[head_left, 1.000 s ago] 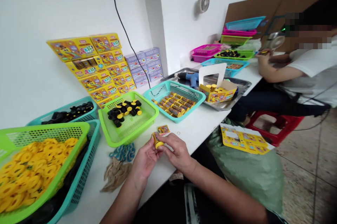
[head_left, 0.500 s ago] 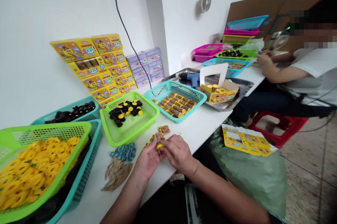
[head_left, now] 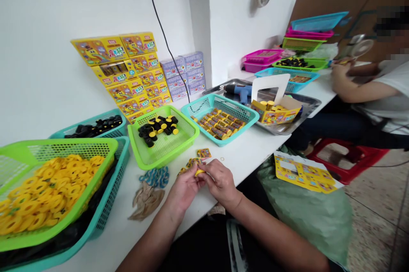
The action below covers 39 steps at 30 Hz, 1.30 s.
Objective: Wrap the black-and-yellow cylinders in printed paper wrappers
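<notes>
My left hand (head_left: 187,186) and my right hand (head_left: 221,181) meet over the front of the white table (head_left: 252,152). Both close their fingertips on a small yellow-ended tube (head_left: 200,172), mostly hidden by the fingers. Just behind my left fingers lie printed yellow pieces (head_left: 191,163), partly covered. A small printed card (head_left: 203,153) and a thin ring (head_left: 222,159) rest beyond my right hand. To the left are a blue patterned cloth (head_left: 156,177) and a beige cloth (head_left: 146,201).
A turquoise basket (head_left: 249,118) holds printed tubes; a green basket (head_left: 188,139) holds black-and-yellow pieces. Another green basket (head_left: 110,146) of yellow rings stands left. Yellow boxes (head_left: 134,80) are stacked against the wall. A metal tray (head_left: 311,108) carries a blue heat gun (head_left: 241,91). A person (head_left: 380,84) sits at right.
The view has shifted, so the scene sits further right and slightly higher. My hands stay together on the small tube, with the fingers slightly rearranged.
</notes>
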Tool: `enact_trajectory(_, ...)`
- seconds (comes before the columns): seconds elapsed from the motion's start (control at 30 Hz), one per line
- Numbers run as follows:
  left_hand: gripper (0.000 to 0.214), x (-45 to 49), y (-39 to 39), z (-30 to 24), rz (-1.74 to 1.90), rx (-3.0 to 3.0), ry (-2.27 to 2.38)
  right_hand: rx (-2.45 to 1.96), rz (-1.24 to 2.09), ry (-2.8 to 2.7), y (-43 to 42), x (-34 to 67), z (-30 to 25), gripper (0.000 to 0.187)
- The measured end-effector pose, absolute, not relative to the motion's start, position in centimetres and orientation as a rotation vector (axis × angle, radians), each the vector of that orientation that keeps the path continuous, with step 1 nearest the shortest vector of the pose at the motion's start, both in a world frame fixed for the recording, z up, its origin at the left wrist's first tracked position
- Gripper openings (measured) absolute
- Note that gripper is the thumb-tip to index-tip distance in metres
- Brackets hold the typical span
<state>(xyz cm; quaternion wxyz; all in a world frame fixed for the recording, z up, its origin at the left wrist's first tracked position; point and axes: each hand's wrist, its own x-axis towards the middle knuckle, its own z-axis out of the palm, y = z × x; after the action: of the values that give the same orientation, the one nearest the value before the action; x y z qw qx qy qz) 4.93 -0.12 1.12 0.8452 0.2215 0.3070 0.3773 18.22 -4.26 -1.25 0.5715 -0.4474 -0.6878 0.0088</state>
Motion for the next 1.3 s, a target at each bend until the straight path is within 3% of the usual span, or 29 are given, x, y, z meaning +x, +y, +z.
enact_trajectory(0.4, 0.013, 4.9, -0.14, 0.82, 0.762, 0.462, 0.656, -1.064, 0.131, -1.583, -4.36, 18.47, -1.45, 0.011)
enact_trajectory(0.57, 0.011, 4.68, 0.19, 1.19, 0.805, 0.483, 0.618, -1.121, 0.19, -1.536, -4.28, 18.32, -1.86, 0.028)
enact_trajectory(0.9, 0.015, 4.4, 0.58, 1.11, 0.859, 0.421, 0.654, -1.07, 0.04, -1.621, -4.46, 17.83, -1.23, 0.034)
enact_trajectory(1.3, 0.01, 4.74, 0.11, 0.76, 0.842, 0.413, 0.675, -1.065, -0.033, -1.618, -4.62, 18.27, -1.19, 0.018)
